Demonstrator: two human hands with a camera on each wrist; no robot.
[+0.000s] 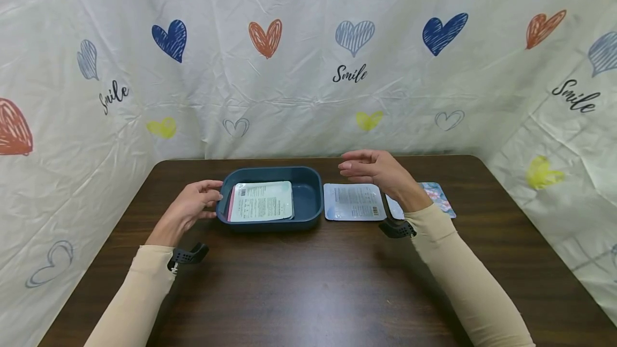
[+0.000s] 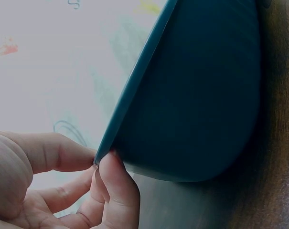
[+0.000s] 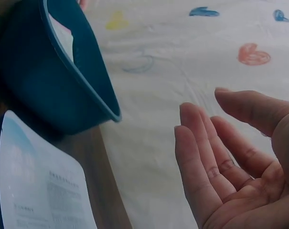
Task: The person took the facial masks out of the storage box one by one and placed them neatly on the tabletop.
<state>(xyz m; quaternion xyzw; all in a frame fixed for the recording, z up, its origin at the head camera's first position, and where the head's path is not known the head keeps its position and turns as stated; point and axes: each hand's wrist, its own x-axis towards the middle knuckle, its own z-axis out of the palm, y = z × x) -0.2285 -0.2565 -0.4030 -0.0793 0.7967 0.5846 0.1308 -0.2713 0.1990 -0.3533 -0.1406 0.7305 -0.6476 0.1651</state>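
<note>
A dark blue plastic bin (image 1: 308, 194) stands toward the back of the table. My left hand (image 1: 190, 202) pinches the rim at its left end between thumb and fingers, as the left wrist view shows close up. Inside the bin lies a pale green sheet mask packet (image 1: 262, 201), with a pink edge showing under it. To the right of the bin a light blue packet (image 1: 354, 202) lies flat. My right hand (image 1: 376, 170) hovers over the back of that packet, fingers loosely extended and holding nothing; the right wrist view shows its bare palm.
Farther right lies a flowered packet (image 1: 438, 197), partly covered by the right wrist; another pale packet (image 1: 395, 209) shows beside it. The brown wooden table (image 1: 308, 288) ends at the back against a white curtain (image 1: 299, 106) printed with hearts.
</note>
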